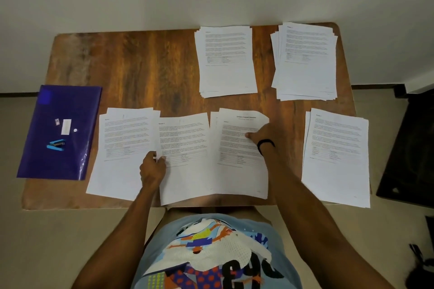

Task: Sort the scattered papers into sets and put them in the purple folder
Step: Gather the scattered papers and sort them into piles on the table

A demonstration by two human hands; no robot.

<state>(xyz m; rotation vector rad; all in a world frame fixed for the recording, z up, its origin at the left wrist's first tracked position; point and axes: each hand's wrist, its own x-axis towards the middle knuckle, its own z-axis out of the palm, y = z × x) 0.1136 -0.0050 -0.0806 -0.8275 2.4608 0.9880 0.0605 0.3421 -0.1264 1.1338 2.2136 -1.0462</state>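
At the near edge: a printed light-blue shirt point(211, 253) is seen, and both forearms are stretched out over the wooden surface point(141, 65).
Left hand point(152, 168): closed in a pinch, and the centre sheet point(185, 176) is held by its left edge, thumb on top.
Centre sheet: laid slightly over the right edge of the near-left pile point(117, 166), just beside the right-centre pile point(237, 171).
Right hand point(261, 135): curled over the right edge of the right-centre pile, which is gripped there with the thumb laid on the printed face; the upper right corner is bent up. A black band point(266, 144) is worn at the wrist.
Near-right pile point(335, 166): set apart by the surface's right edge, untouched.
Purple folder point(47, 162): found flat at the left edge, well apart from both hands; a blue stapler point(56, 145) and a small white box point(66, 126) are carried on it.
Far row: the far-middle pile point(226, 77) and the far-right pile point(305, 77) are loosely fanned by the wall.
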